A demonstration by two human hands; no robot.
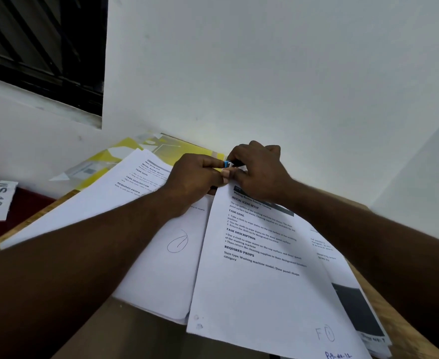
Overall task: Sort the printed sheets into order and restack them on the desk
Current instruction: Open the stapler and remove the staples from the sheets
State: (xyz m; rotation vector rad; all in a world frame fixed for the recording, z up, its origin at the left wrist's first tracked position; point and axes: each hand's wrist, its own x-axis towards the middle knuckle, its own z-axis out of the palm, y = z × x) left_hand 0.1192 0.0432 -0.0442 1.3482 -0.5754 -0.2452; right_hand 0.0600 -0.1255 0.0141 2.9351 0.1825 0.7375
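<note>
Desk (pixel 404 332), sheets (pixel 252 281) — left hand (pixel 192 180), right hand (pixel 260 172) pinch clip (pixel 226 164)

The 2 forearms converge forward; left hand (pixel 195 174) and right hand (pixel 260 169) meet at the fingertips, fingers curled, pinching a small blue clip (pixel 226 164) between them.

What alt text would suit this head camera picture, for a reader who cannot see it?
A left hand and right hand pinch a small blue clip at the top corner of a printed sheet. More sheets lie fanned on a wooden desk, with a yellow folder by the white wall.
</note>
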